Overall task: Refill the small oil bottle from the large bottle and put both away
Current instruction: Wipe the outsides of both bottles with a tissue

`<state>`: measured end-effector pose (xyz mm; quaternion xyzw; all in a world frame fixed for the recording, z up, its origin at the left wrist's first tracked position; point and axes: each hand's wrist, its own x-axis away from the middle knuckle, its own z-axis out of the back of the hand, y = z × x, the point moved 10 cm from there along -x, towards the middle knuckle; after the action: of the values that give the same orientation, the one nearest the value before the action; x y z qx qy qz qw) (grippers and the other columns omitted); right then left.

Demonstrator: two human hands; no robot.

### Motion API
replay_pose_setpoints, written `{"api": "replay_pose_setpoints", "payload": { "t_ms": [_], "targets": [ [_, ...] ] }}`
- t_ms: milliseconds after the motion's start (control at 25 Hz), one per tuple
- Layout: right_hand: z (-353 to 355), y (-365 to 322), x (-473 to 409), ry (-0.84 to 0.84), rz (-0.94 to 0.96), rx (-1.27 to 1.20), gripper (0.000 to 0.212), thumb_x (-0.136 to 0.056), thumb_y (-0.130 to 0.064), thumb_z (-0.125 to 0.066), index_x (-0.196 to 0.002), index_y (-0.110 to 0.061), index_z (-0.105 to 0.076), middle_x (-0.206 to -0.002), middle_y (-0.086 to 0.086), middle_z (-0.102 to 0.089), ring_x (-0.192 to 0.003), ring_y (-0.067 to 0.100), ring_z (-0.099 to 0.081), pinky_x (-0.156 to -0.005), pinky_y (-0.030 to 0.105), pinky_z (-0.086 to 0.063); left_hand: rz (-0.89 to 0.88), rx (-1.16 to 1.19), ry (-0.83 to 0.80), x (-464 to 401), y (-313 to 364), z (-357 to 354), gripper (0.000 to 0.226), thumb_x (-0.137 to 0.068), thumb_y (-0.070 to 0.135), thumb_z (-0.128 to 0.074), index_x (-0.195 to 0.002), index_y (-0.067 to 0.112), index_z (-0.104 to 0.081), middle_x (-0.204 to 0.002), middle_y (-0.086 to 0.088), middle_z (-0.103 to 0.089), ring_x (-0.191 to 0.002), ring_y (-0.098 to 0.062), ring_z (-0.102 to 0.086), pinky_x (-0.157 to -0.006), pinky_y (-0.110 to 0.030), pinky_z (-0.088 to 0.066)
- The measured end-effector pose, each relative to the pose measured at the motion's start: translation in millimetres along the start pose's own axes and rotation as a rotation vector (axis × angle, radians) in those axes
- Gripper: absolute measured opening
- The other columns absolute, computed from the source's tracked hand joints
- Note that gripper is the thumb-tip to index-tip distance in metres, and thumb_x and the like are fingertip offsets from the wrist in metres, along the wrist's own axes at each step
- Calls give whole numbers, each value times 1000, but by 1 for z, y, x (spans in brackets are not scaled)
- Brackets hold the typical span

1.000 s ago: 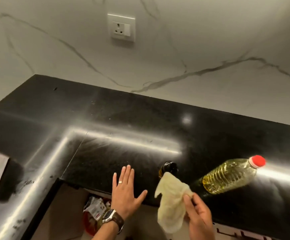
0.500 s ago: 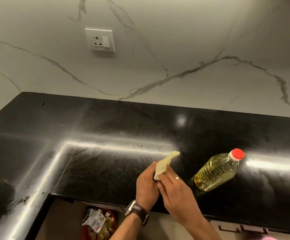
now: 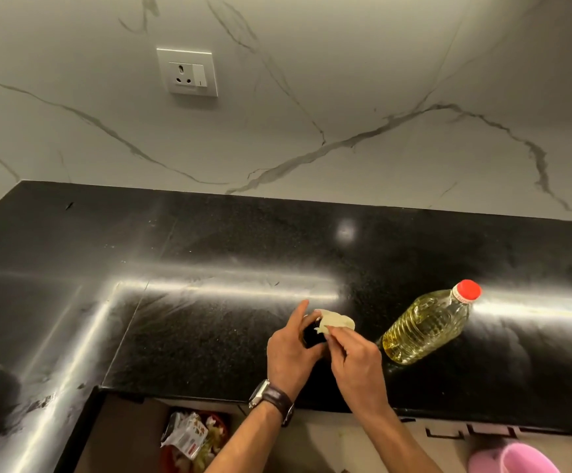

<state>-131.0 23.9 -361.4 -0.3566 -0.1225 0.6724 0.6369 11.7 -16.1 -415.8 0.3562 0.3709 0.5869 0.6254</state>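
Observation:
The large clear bottle (image 3: 426, 326) of yellow oil stands on the black counter (image 3: 209, 240) with its red cap on, right of my hands. My left hand (image 3: 293, 349) grips the small dark oil bottle (image 3: 312, 334), most of it hidden by my fingers. My right hand (image 3: 354, 361) pinches a pale yellowish cloth (image 3: 336, 322) and presses it on the small bottle's top.
A marble wall with a socket (image 3: 188, 72) rises behind the counter. Below the counter's front edge an open bin (image 3: 192, 438) holds wrappers. A pink object (image 3: 513, 457) lies on the floor at the lower right.
My left hand left the counter and took hold of the small bottle. My right hand brought the cloth up onto its top. The view shifted, so the large bottle appears further left.

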Motion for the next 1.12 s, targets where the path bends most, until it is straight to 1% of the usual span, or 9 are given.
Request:
{"api": "replay_pose_setpoints", "payload": {
  "t_ms": [120,200,320,480,640,760,880,1040,1120],
  "targets": [
    [-3,-20,11,-24,91,66,24,-93,-5,-78,-117,-9,-78,-105,0,-75,-94,12,-75,-86,26,-64,-20,-9,6,-2,3,2,75,-77,35,-75,-149,33,-53,-121,26,-72,-107,4,-70,-94,-26,-58],
    [-8,-29,6,-66,149,103,26,-98,-13,-74,-124,-12,-74,-116,-1,-74,-103,12,-73,-91,27,-63,-34,-35,36,-1,6,4,66,-82,25,-69,-146,37,-55,-106,14,-79,-88,-4,-74,-81,-34,-61],
    [-10,-17,-16,-106,63,67,26,-107,-28,-61,-129,-19,-72,-118,-5,-76,-101,11,-74,-84,33,-64,-22,-34,35,0,5,3,62,-83,32,-68,-144,39,-56,-89,11,-78,-73,-5,-70,-71,-33,-59],
    [-16,0,-2,-162,-53,8,45,-110,-53,-39,-143,-27,-55,-123,-9,-73,-104,9,-73,-81,31,-62,17,5,25,1,3,2,72,-79,36,-77,-148,31,-55,-110,20,-77,-95,5,-71,-86,-27,-59],
    [-38,10,42,-335,-143,-83,69,-105,-75,-27,-163,-38,-29,-163,-14,-43,-152,9,-40,-117,35,-48,43,45,-16,-2,4,2,84,-69,44,-77,-149,28,-54,-122,37,-67,-114,10,-65,-101,-28,-54],
    [-45,24,20,-396,-120,26,92,-99,-85,-15,-169,-26,-23,-176,-10,-24,-164,8,-13,-132,43,-25,53,2,-31,-3,4,2,83,-71,31,-86,-148,27,-55,-117,42,-66,-106,15,-65,-96,-15,-51],
    [-46,29,7,-485,-100,75,104,-92,-90,-1,-171,-23,-14,-178,-5,-13,-165,10,-1,-135,44,-12,48,-44,-17,-3,5,3,83,-72,24,-88,-147,27,-54,-107,50,-63,-99,12,-67,-92,-16,-54],
    [-34,26,42,-549,-109,-2,101,-88,-94,-3,-169,-34,-6,-173,-22,0,-160,-2,11,-135,37,1,52,-4,-6,-3,1,0,82,-72,7,-89,-146,21,-57,-122,29,-70,-115,7,-66,-98,-29,-58],
    [-37,30,35,-554,-100,7,101,-89,-93,-3,-170,-34,-9,-175,-19,-2,-162,0,9,-136,41,-2,39,-22,10,-5,5,2,75,-71,9,-90,-140,21,-63,-123,21,-73,-116,7,-66,-99,-25,-56]
  ]
}}
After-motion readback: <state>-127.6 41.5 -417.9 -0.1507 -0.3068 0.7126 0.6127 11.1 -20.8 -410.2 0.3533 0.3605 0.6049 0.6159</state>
